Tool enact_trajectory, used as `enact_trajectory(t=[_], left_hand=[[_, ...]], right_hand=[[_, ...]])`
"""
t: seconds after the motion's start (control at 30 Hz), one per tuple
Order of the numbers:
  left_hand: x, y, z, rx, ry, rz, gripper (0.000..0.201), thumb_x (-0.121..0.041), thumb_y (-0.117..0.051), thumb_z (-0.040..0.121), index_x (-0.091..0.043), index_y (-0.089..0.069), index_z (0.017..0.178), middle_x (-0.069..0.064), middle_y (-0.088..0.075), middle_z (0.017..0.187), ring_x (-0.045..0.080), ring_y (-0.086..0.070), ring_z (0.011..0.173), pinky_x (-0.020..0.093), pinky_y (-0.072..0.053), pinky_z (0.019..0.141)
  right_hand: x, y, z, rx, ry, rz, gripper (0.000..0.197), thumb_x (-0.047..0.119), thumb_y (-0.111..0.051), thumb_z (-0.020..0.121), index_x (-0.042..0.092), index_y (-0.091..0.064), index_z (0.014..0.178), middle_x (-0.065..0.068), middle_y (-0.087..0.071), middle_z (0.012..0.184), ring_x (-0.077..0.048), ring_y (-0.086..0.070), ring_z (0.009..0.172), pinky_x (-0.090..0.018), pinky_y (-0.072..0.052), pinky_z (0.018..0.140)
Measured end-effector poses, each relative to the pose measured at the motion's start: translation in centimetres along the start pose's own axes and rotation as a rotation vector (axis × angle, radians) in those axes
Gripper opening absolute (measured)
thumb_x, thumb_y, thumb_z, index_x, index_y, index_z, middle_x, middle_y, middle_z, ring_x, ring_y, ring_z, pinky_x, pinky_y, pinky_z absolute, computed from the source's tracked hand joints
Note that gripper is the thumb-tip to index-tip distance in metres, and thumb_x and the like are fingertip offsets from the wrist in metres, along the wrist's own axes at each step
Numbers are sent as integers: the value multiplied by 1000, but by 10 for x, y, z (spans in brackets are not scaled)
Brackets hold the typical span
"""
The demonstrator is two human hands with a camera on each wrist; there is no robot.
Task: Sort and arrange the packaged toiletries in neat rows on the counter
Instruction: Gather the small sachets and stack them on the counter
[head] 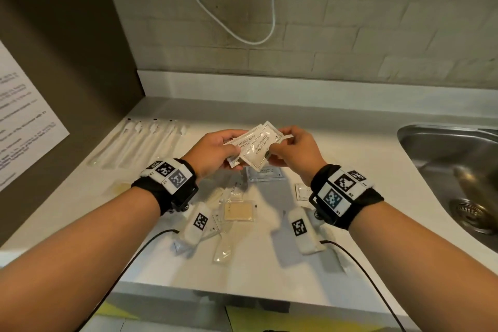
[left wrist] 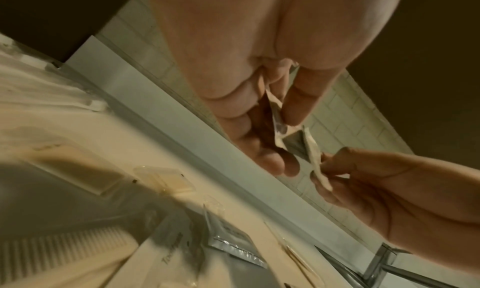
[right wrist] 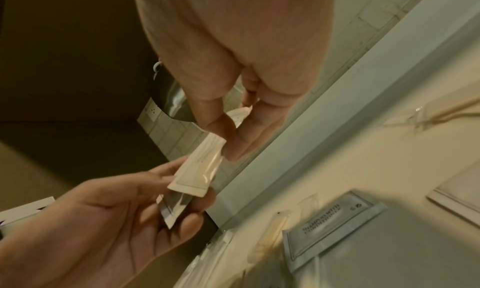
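Fanning loosely above the middle of the counter [head: 350, 143], overlapping shampoo sachets [head: 253, 147] are pinched at opposite ends by the left hand [head: 215, 149] and right hand [head: 292, 151], so one could be dropped among the unsorted packets [head: 238, 211] if either pinch is eased.
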State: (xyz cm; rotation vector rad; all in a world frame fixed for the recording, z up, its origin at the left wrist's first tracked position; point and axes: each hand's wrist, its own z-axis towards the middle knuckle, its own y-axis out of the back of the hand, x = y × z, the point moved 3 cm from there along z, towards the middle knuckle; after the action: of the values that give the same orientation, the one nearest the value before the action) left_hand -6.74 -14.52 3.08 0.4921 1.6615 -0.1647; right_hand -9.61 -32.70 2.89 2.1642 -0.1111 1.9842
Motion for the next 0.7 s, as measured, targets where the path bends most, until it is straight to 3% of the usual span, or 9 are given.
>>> enact_trajectory(t=[0.07, 0.13, 0.2, 0.27, 0.3, 0.43, 0.57, 0.67, 0.7], left_hand=[[-2, -6, -3, -7, -13, -3, 39, 0, -46, 98, -20, -62, 128, 8, -71, 116, 16, -74, 87, 33, -62, 75], [-5, -11, -6, -18, -14, -49, 34, -8, -42, 101, -21, -64, 124, 11, -70, 116, 25, -74, 89, 40, -61, 82], [-9, -15, -10, -17, -16, -93, 31, -26, -41, 103, -21, -63, 125, 12, -71, 116, 33, -73, 92, 47, -57, 88], [-12, -18, -11, -17, -21, -81, 41, -45, -41, 101, -20, -60, 128, 9, -72, 114, 33, -74, 92, 45, -58, 86], [-11, -19, -11, -26, -26, -62, 42, -46, -44, 100, -19, -59, 129, 9, -72, 114, 32, -74, 91, 45, -59, 84], [-3, -19, -10, -86, -38, -31, 34, -21, -47, 103, -17, -51, 137, 13, -68, 117, 28, -75, 80, 39, -62, 74], [4, -12, -10, -102, -12, -26, 43, -10, -46, 102, -23, -40, 143, 8, -67, 111, 30, -75, 83, 36, -63, 70], [8, 0, -13, -126, 9, -9, 47, -7, -43, 103, -26, -38, 145, 6, -67, 106, 29, -75, 83, 36, -62, 71], [9, 6, -14, -137, 14, -4, 45, -6, -42, 103, -26, -39, 144, 5, -67, 106, 28, -75, 81, 36, -62, 71]], right_hand=[[-2, 1, 0, -15, 9, 19, 23, -5, -64, 84, 1, -53, 103, -12, -73, 89, -17, -73, 68, -28, -62, 64], [-5, 2, 2, -34, -12, 43, 25, -3, -65, 83, -2, -55, 106, -16, -73, 94, -23, -73, 71, -32, -62, 68], [-6, 3, 3, -44, -31, 54, 26, 1, -68, 83, -2, -59, 108, -17, -73, 96, -25, -72, 68, -32, -61, 68], [-6, 4, 3, -44, -28, 17, 26, 6, -71, 82, 0, -62, 105, -15, -74, 96, -23, -72, 66, -30, -60, 65], [-5, 5, 3, -42, -22, -21, 25, 9, -72, 82, 1, -64, 104, -12, -74, 94, -21, -72, 66, -29, -61, 63], [-11, 3, 4, -14, -22, -143, 27, 17, -81, 76, 3, -69, 96, -8, -76, 89, -19, -72, 65, -34, -63, 69], [-18, 1, 8, 119, -88, -124, 39, 35, -86, 67, 5, -76, 89, -9, -77, 91, -22, -73, 75, -41, -60, 81], [-22, 6, 20, 84, -62, -312, 68, 64, -67, 74, 0, -72, 97, -12, -74, 95, -28, -72, 88, -44, -57, 87], [-25, 7, 24, 83, -36, -428, 71, 66, -58, 80, -2, -69, 99, -13, -72, 94, -30, -70, 90, -43, -54, 87]])
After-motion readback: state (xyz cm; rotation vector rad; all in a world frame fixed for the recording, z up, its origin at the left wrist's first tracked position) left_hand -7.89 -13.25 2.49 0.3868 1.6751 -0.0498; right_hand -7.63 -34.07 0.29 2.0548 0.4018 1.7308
